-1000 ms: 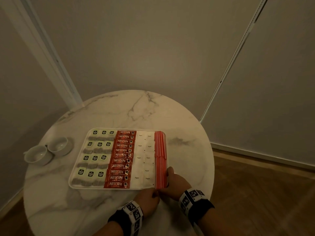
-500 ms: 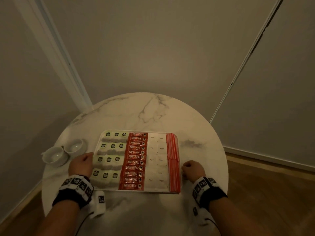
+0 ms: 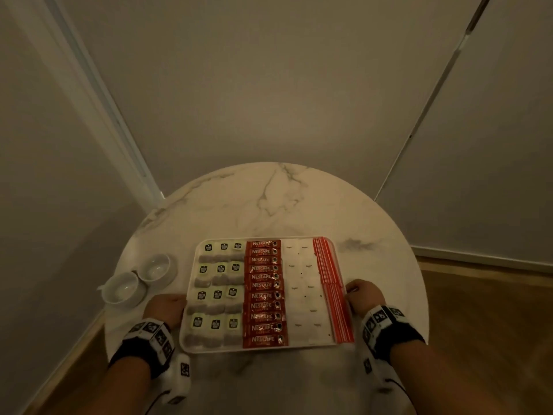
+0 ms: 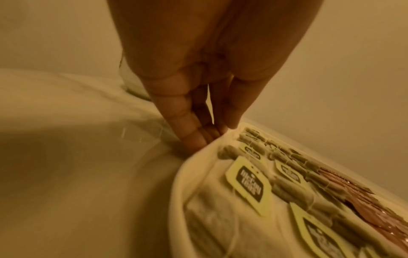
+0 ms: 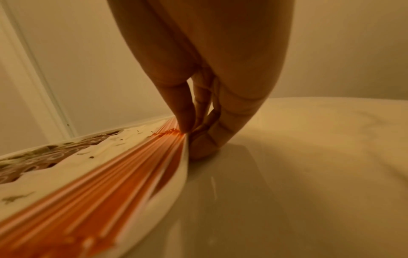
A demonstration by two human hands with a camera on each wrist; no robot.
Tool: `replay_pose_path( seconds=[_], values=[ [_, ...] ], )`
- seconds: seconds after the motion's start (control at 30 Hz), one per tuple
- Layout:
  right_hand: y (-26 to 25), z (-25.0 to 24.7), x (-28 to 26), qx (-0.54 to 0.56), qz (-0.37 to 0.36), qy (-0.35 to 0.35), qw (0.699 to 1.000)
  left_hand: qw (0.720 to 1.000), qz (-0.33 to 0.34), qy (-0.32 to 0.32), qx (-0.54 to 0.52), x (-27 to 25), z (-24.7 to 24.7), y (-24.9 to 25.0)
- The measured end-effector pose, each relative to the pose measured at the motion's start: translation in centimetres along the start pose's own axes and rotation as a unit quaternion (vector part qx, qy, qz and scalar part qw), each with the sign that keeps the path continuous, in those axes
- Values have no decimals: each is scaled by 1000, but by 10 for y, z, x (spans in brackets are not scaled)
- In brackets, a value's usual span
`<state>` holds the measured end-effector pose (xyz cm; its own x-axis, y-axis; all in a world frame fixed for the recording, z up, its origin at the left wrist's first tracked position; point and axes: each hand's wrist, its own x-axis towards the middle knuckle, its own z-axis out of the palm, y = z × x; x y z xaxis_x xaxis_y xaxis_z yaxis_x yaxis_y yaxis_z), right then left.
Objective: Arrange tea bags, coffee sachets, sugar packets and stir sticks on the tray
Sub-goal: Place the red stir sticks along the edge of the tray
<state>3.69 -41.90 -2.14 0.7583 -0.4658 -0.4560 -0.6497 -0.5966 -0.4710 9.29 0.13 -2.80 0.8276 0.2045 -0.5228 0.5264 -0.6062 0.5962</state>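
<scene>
A white tray (image 3: 263, 350) lies on the round marble table. From left to right it holds rows of tea bags (image 3: 217, 295), red coffee sachets (image 3: 263, 295), white sugar packets (image 3: 305, 295) and red stir sticks (image 3: 329, 274). My left hand (image 3: 176, 305) grips the tray's left rim. In the left wrist view its fingers (image 4: 194, 139) reach under the rim (image 4: 176, 183) and the thumb lies on top, beside the tea bags (image 4: 249, 183). My right hand (image 3: 357, 296) pinches the right rim (image 5: 172, 197), its thumb (image 5: 183, 118) beside the stir sticks (image 5: 110, 183).
Two white cups (image 3: 121, 287) (image 3: 155, 266) stand left of the tray, close to my left hand. The table (image 3: 269, 199) sits in a corner with walls close behind it. Wooden floor (image 3: 478, 324) shows to the right.
A second ago both hands were at the tray's near right corner by the stir sticks. The left hand has moved to the left rim, the right to the right rim, and both now hold it.
</scene>
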Motion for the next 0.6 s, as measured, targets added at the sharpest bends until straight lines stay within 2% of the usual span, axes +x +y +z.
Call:
replay_pose_path(
  seconds=[0.17, 0.37, 0.6],
  values=[
    [17, 5, -24, -5, 1, -9, 1000, 999, 12, -35, 18, -22, -9, -1],
    [39, 4, -46, -14, -3, -11, 1000, 992, -19, -74, -97, -54, -7, -15],
    [45, 3, -56, -36, -14, -15, 999, 984, -25, -77, -155, -59, -2, -29]
  ],
)
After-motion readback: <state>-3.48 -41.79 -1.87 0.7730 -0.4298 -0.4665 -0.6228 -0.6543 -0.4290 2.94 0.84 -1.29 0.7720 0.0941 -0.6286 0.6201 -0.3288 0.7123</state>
